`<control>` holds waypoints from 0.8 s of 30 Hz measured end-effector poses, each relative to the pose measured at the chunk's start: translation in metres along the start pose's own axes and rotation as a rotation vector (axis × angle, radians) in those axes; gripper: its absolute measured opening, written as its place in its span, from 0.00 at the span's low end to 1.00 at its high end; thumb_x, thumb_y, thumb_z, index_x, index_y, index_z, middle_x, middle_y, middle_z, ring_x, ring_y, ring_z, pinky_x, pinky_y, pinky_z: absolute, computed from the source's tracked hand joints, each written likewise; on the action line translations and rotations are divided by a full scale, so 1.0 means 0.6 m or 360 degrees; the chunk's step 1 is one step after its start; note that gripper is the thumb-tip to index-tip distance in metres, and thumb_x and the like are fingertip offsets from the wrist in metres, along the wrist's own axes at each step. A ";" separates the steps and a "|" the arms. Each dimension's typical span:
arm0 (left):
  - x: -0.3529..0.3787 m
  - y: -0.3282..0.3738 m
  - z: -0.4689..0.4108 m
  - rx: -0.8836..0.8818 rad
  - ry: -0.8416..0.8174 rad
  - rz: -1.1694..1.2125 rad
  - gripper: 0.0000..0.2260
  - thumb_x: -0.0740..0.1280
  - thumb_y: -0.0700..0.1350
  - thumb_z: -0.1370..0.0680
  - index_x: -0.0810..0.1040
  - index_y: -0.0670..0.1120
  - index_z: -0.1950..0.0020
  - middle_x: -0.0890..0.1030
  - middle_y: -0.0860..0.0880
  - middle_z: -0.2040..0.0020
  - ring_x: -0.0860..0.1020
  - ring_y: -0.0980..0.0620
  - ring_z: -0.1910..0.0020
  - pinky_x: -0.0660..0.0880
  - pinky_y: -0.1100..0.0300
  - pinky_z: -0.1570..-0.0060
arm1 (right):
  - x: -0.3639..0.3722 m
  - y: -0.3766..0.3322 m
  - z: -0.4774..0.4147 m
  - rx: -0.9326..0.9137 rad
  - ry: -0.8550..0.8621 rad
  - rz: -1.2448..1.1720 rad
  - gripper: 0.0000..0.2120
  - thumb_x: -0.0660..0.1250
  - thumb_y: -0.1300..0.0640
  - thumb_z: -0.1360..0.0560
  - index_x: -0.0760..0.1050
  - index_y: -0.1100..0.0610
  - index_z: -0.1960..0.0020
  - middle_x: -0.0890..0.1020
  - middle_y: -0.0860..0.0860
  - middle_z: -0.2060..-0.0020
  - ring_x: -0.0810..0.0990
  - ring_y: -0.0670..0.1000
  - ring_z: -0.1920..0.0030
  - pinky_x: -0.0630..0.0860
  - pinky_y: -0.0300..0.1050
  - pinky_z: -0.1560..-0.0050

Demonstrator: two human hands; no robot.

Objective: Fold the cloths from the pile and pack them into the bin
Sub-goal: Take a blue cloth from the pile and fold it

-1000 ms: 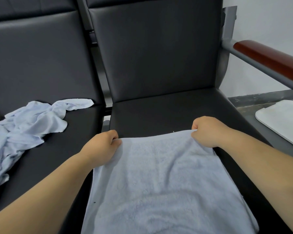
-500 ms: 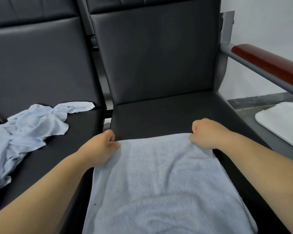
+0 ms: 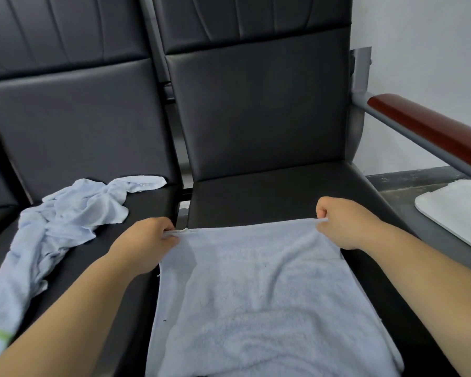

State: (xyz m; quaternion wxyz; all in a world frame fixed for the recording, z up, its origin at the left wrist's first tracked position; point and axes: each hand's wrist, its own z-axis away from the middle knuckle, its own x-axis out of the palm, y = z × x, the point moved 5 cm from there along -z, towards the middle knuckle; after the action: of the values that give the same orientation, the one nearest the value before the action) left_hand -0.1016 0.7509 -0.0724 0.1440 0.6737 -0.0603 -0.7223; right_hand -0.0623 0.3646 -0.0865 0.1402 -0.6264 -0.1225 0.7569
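A pale blue towel (image 3: 259, 289) lies spread on the right black seat (image 3: 278, 197), running toward me. My left hand (image 3: 147, 240) pinches its far left corner and my right hand (image 3: 340, 221) pinches its far right corner, with the far edge stretched taut and raised slightly off the seat between them. A crumpled pile of pale blue cloths (image 3: 63, 221) lies on the left seat (image 3: 147, 205). No bin shows in the view.
Black padded backrests (image 3: 256, 104) rise behind both seats. A grey armrest with a dark red top (image 3: 430, 131) runs along the right. Beyond it a white flat object (image 3: 457, 208) lies on the grey floor by the wall.
Both hands have lifted the towel's far edge slightly and pulled it tighter between them. The view has tilted down a little. The pile has not moved.
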 end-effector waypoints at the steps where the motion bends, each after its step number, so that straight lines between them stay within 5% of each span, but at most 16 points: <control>1: -0.003 -0.002 0.004 -0.0032 0.0016 -0.0019 0.07 0.64 0.49 0.21 0.75 0.53 0.59 0.80 0.53 0.60 0.78 0.52 0.62 0.74 0.55 0.64 | -0.003 0.002 0.003 0.0034 0.0014 -0.0007 0.02 0.65 0.58 0.21 0.76 0.53 0.52 0.81 0.52 0.57 0.77 0.51 0.60 0.77 0.49 0.58; 5: 0.001 -0.016 0.011 -0.0245 0.0087 0.0144 0.05 0.64 0.44 0.21 0.77 0.49 0.57 0.82 0.48 0.61 0.79 0.49 0.64 0.73 0.57 0.67 | -0.003 0.016 0.009 0.0318 0.0001 -0.0304 0.12 0.68 0.61 0.23 0.82 0.65 0.43 0.85 0.63 0.48 0.80 0.53 0.60 0.72 0.45 0.61; 8: 0.017 -0.029 0.018 -0.0644 0.0152 0.1018 0.06 0.63 0.38 0.20 0.79 0.41 0.52 0.82 0.42 0.61 0.77 0.52 0.74 0.70 0.63 0.73 | 0.004 0.008 0.027 0.0649 -0.0040 -0.1347 0.08 0.69 0.63 0.20 0.78 0.62 0.41 0.83 0.58 0.50 0.85 0.51 0.58 0.78 0.40 0.64; 11: 0.018 -0.003 0.014 -0.0678 0.0117 0.1791 0.05 0.65 0.35 0.20 0.80 0.39 0.51 0.82 0.43 0.60 0.79 0.49 0.64 0.77 0.59 0.63 | 0.001 -0.026 0.035 0.0580 -0.0049 -0.2151 0.11 0.69 0.62 0.18 0.73 0.53 0.39 0.81 0.55 0.43 0.86 0.52 0.49 0.83 0.46 0.54; 14: -0.019 0.021 0.000 -0.0451 0.0245 0.2183 0.03 0.66 0.37 0.19 0.79 0.41 0.51 0.82 0.46 0.56 0.81 0.48 0.51 0.80 0.57 0.48 | -0.036 -0.058 0.039 0.0200 0.0201 -0.2142 0.02 0.68 0.57 0.17 0.78 0.51 0.48 0.83 0.51 0.45 0.83 0.49 0.44 0.80 0.47 0.40; 17: -0.080 0.033 -0.007 -0.0209 0.0540 0.2317 0.04 0.66 0.40 0.18 0.79 0.41 0.48 0.85 0.43 0.48 0.83 0.47 0.43 0.78 0.58 0.44 | -0.106 -0.064 0.049 0.0011 0.0615 -0.2090 0.07 0.68 0.54 0.17 0.78 0.43 0.52 0.83 0.47 0.49 0.83 0.49 0.45 0.80 0.49 0.40; 24: -0.151 0.056 0.029 0.0200 0.0778 0.1919 0.05 0.67 0.42 0.19 0.82 0.44 0.48 0.86 0.42 0.48 0.83 0.49 0.49 0.77 0.54 0.43 | -0.163 -0.009 0.058 -0.0087 0.0914 -0.1910 0.03 0.71 0.51 0.19 0.83 0.49 0.48 0.87 0.46 0.54 0.85 0.49 0.45 0.79 0.51 0.37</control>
State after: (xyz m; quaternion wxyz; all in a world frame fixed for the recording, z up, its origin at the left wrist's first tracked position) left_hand -0.1100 0.7433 0.0254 0.4939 0.6737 -0.4352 -0.3359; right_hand -0.0787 0.3336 0.0111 0.5485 -0.6296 -0.4268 0.3472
